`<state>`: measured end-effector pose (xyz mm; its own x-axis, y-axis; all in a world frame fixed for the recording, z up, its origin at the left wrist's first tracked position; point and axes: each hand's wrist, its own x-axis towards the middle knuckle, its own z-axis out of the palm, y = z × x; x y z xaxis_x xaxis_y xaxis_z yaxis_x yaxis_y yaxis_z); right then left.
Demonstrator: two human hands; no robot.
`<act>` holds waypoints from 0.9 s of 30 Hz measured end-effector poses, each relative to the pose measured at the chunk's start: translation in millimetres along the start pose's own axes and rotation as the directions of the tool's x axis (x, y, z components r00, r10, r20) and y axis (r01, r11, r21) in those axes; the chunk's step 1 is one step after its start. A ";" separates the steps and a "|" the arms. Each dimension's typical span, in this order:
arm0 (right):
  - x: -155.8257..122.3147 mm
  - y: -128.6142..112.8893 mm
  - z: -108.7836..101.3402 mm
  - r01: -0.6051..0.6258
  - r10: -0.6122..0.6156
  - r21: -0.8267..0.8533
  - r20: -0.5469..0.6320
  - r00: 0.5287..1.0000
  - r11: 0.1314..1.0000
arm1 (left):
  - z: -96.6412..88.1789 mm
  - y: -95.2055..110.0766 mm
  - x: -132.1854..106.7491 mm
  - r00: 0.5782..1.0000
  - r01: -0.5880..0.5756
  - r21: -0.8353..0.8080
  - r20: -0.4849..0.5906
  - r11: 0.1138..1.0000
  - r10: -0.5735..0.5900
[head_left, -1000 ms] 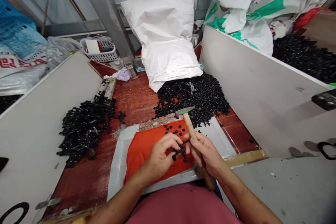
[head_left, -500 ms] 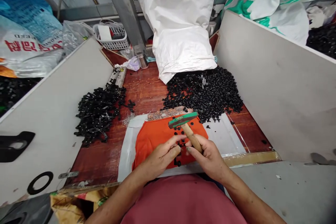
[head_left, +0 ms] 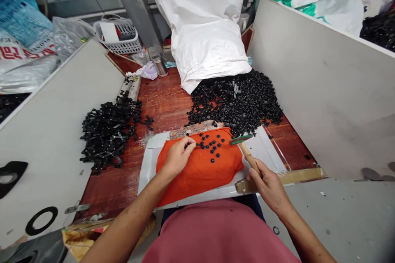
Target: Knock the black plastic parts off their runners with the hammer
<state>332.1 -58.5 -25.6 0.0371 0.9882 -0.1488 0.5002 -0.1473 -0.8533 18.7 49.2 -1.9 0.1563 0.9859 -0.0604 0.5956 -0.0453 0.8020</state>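
My left hand (head_left: 179,155) is over the left part of an orange cloth (head_left: 194,181), its fingers pinched on a small black plastic piece (head_left: 198,144), mostly hidden by the fingertips. Several round black button-like pieces (head_left: 212,151) lie scattered on the cloth beside it. A hammer (head_left: 250,159) with a wooden handle and green-painted head is gripped in my right hand (head_left: 268,181), off the cloth's right edge. The hammer's head is raised near the cloth's upper right corner. Behind the cloth sits a speckled stone slab (head_left: 197,130), partly covered.
A heap of black pieces (head_left: 247,98) spreads below a white sack (head_left: 212,49). Another black pile (head_left: 108,135) lies at left on the red-brown table (head_left: 166,98). Grey panels (head_left: 324,78) flank both sides. A basket (head_left: 120,41) and metal flask (head_left: 159,63) stand at the back.
My hands have moved apart: the left went left and away from me, the right went right and slightly down with the hammer. The black strip-like part near the hands is gone from there.
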 end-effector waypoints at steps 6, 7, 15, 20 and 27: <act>-4.3 12.4 9.7 -0.067 0.069 -0.047 0.040 0.997 0.997 | 22.7 -5.4 -6.2 0.999 0.001 0.174 -0.040 0.985 0.006; -3.7 11.5 10.5 -0.072 0.074 -0.054 0.047 0.996 0.996 | 24.2 -6.6 -7.0 0.999 0.007 0.199 -0.053 0.980 0.004; -2.2 7.1 10.3 -0.072 0.076 -0.063 0.062 0.995 0.995 | 28.6 -8.5 -9.6 0.998 0.031 0.397 -0.066 0.917 -0.005; -3.2 9.0 10.1 -0.079 0.083 -0.057 0.072 0.994 0.995 | 30.5 -9.1 -9.3 0.998 0.020 0.459 -0.055 0.888 0.006; -3.7 7.0 6.9 -0.012 0.018 -0.117 0.049 0.999 0.993 | 35.9 -15.6 -12.2 0.993 -0.063 0.508 -0.056 0.859 0.106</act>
<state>329.5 -63.5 -34.5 0.0039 0.9820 -0.1887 0.5977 -0.1536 -0.7869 35.8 32.0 -35.0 0.1741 0.9830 0.0584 0.9019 -0.1830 0.3914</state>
